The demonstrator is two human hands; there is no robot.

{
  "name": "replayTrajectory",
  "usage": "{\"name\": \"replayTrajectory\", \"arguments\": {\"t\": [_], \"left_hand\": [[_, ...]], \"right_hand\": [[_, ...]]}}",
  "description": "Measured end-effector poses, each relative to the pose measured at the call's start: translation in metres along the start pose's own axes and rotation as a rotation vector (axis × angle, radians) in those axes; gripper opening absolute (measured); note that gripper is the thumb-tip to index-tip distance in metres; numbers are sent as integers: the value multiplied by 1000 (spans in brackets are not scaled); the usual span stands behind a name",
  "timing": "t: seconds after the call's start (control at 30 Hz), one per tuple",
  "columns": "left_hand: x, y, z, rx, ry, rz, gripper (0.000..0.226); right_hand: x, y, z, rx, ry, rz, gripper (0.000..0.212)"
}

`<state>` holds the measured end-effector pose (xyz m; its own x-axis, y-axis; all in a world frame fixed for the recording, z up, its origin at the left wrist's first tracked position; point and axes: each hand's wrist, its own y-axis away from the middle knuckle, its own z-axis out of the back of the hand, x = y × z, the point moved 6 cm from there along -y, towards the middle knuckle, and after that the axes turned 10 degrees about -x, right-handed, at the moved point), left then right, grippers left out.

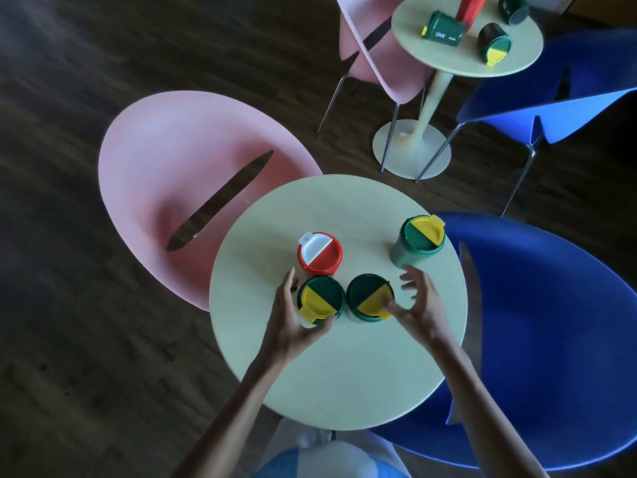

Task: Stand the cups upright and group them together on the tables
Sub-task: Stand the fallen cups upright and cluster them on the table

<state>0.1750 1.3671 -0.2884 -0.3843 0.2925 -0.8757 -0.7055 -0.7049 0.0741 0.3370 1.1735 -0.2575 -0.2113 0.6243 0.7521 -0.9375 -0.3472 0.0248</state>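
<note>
Your left hand (pixel 293 315) grips the left green cup (pixel 321 298); your right hand (pixel 418 305) is released, fingers spread, beside the middle cup (pixel 368 294). The red cup (pixel 320 252) stands just behind.

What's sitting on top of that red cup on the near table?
A red lid with a white flip cap closes the red cup. Whatever is inside is hidden under it.

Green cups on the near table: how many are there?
3, all upright: the left green plastic cup, yellow-and-green lid, held by the left hand; the middle green plastic cup beside it, by the right hand; the right green plastic cup stands apart. None seems hidden.
</note>
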Motion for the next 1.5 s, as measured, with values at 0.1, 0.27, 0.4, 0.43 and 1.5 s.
{"name": "replayTrajectory", "arguments": {"t": [0.1, 0.27, 0.4, 0.43, 1.5], "left_hand": [[-17, -18, 14, -146, 20, -54, 102], [-49, -68, 10, -117, -211, -256, 89], [-46, -91, -7, 30, -367, -213, 96], [-43, -93, -10, 48, -393, -207, 94], [-32, -91, -14, 18, -206, -185, 80]], "right_hand": [[18, -30, 31, -248, 126, 99, 63], [8, -89, 35, -109, 340, -58, 101], [-6, -113, 23, 64, 376, -107, 109], [-8, -116, 23, 62, 375, -103, 104], [55, -85, -58, 308, 496, 184, 100]]}}
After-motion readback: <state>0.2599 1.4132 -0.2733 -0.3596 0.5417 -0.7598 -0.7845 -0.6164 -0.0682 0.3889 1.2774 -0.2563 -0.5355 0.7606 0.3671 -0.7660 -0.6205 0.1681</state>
